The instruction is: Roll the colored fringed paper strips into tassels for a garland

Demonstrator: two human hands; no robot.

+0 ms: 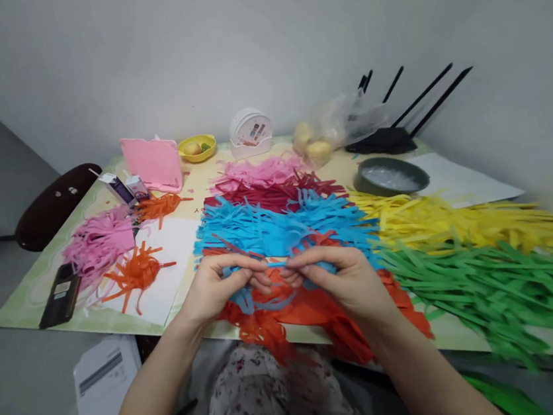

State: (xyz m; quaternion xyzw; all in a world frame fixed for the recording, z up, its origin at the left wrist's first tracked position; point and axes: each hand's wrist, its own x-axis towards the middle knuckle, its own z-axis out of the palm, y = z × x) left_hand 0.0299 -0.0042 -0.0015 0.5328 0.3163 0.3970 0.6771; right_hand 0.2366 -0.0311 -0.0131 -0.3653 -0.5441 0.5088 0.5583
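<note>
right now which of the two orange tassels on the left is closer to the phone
The front orange tassel, on the white paper; the back orange tassel lies beside the drink cartons.

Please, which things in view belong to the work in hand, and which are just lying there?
Likely for the work: blue fringe, red-orange fringe, green fringe, yellow fringe, orange tassel.
Just lying about: dark phone, pink case, yellow bowl, drink carton, router.

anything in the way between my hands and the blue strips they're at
Nothing visible stands between them: the left hand and right hand are pinched at the blue strips; blur hides the exact grip.
</note>
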